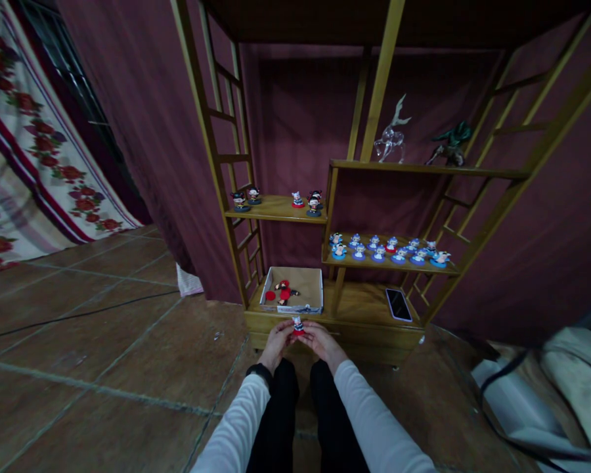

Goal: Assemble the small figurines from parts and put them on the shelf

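A small figurine with a red base (298, 325) is held between both my hands just in front of the wooden shelf unit (359, 302). My left hand (277, 341) and my right hand (320, 340) are both closed round it at the fingertips. Right behind them, on the bottom board, lies a shallow cardboard box (295, 279) with a few red-and-black figurines (283, 292) in it. Four similar figurines (280, 198) stand on the left middle shelf. Several figurines on blue bases (387, 249) stand in rows on the right shelf.
A phone (398, 304) lies on the bottom board at the right. A glass deer (391, 135) and a dark green figure (450, 144) stand on the upper shelf. A cable (79, 314) crosses the tiled floor. Bags (546, 387) lie at the right.
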`<act>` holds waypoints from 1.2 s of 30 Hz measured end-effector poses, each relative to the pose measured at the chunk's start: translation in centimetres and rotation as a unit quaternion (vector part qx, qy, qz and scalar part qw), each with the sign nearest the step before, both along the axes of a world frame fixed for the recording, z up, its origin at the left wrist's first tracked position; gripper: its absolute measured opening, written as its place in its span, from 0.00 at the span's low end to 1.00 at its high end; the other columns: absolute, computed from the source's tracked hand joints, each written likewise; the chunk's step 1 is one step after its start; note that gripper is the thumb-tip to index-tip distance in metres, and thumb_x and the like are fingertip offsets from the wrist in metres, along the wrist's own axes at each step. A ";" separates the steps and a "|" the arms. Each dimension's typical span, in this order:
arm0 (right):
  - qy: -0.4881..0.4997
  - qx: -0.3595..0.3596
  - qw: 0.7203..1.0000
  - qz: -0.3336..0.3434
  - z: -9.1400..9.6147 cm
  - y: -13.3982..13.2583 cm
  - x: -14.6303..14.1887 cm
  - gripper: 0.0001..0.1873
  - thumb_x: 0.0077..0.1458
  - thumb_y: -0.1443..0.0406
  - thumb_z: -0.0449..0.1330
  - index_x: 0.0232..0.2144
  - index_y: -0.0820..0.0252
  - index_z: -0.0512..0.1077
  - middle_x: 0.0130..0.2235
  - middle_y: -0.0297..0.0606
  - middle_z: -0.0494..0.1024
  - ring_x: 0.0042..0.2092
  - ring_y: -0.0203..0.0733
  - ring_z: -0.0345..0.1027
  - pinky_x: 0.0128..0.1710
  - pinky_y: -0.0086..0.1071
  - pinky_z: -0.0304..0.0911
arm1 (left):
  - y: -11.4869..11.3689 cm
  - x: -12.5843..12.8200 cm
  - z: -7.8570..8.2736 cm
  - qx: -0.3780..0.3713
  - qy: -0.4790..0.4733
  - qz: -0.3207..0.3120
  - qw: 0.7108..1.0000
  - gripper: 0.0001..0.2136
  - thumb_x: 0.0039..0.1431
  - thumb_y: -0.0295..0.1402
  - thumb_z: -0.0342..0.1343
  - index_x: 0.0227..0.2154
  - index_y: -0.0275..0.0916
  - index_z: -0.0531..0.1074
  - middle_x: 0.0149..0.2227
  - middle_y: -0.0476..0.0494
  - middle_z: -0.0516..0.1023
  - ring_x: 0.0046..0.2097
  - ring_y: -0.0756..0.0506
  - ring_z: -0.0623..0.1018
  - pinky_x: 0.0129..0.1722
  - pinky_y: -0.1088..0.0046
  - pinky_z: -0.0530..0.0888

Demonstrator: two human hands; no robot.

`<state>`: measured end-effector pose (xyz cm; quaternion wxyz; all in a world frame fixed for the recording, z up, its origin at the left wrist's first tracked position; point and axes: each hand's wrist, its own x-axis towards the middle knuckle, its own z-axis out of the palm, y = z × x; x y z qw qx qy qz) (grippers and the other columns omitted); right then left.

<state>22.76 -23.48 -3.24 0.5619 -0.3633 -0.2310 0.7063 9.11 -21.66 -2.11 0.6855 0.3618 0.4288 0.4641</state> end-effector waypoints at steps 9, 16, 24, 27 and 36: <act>0.001 -0.009 1.000 -0.003 -0.5 0.3 0.1 0.12 0.36 0.70 0.64 0.29 0.63 0.71 0.32 0.39 0.78 0.36 0.39 0.73 0.41 0.35 0.65 | -0.1 0.0 -0.2 0.019 0.006 0.019 1.000 0.13 0.38 0.32 0.63 0.30 0.33 0.72 0.23 0.46 0.75 0.22 0.54 0.72 0.24 0.78 0.67; 0.008 -0.045 0.998 -0.046 -0.7 1.1 -0.1 0.13 0.36 0.70 0.64 0.30 0.63 0.72 0.28 0.37 0.78 0.31 0.37 0.72 0.38 0.33 0.66 | 0.1 0.4 0.1 0.067 0.047 -0.028 0.996 0.22 0.34 0.33 0.65 0.37 0.33 0.73 0.26 0.45 0.76 0.26 0.52 0.72 0.26 0.78 0.66; -0.005 -0.038 0.999 -0.037 -0.5 0.7 0.4 0.16 0.36 0.71 0.65 0.33 0.61 0.72 0.29 0.37 0.79 0.35 0.39 0.73 0.37 0.32 0.64 | -0.1 1.3 -0.2 0.210 0.171 0.018 0.962 0.17 0.37 0.27 0.62 0.35 0.34 0.71 0.30 0.46 0.76 0.31 0.48 0.73 0.37 0.72 0.69; -0.019 -0.015 0.999 -0.026 0.0 0.0 0.7 0.16 0.36 0.70 0.65 0.33 0.60 0.72 0.31 0.37 0.79 0.36 0.39 0.73 0.38 0.32 0.63 | -0.8 1.3 0.1 0.266 0.270 0.016 0.925 0.17 0.40 0.26 0.59 0.38 0.37 0.69 0.34 0.44 0.75 0.37 0.47 0.74 0.41 0.70 0.68; -0.005 0.015 1.000 0.006 -0.3 -0.5 1.7 0.19 0.35 0.73 0.63 0.35 0.57 0.71 0.33 0.31 0.78 0.35 0.34 0.71 0.41 0.29 0.62 | -3.4 1.9 1.4 0.394 0.538 -0.018 0.745 0.20 0.55 0.30 0.48 0.52 0.40 0.59 0.47 0.38 0.66 0.49 0.43 0.67 0.47 0.68 0.65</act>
